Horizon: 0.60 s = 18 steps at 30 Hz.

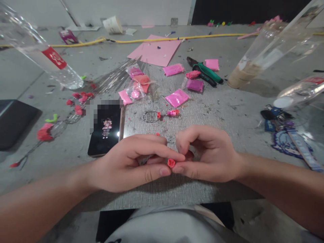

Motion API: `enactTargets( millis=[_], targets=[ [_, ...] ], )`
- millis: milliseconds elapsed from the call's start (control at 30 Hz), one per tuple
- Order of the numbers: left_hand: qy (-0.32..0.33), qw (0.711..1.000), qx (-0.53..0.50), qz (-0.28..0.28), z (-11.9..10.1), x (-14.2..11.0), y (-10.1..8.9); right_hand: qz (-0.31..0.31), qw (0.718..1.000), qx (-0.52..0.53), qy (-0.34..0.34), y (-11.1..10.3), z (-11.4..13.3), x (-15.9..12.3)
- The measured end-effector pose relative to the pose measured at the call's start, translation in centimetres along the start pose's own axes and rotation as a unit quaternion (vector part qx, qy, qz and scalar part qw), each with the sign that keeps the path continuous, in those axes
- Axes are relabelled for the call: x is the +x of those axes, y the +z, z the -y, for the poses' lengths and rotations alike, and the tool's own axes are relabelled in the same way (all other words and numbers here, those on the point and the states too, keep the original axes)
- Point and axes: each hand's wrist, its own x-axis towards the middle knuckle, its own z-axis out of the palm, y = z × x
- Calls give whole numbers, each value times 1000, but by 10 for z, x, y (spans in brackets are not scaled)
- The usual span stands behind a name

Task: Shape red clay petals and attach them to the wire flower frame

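My left hand (131,162) and my right hand (207,155) meet fingertip to fingertip over the grey table (197,189) near its front edge. Between the fingertips sits a small red clay flower (171,163), pinched from both sides. Both hands are closed around it, and more red clay (189,156) shows inside my right hand's curled fingers. Just beyond the hands lies a wire ring with a pink clay flower (162,114) on it.
A phone (106,131) lies left of my hands. Bags of pink clay (177,98), green-handled pliers (206,72), a pink sheet (157,50), several red clay flowers (79,99) and thin wires lie farther back. Clear plastic bottles (37,50) stand at both sides, keys (275,114) at the right.
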Motion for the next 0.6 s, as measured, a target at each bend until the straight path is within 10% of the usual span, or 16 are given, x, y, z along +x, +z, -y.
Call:
enactTargets(
  millis=[600],
  targets=[
    [-15,1000,-7,-16,0,1,2,-16,999,18,38,-1,0,1]
  ],
)
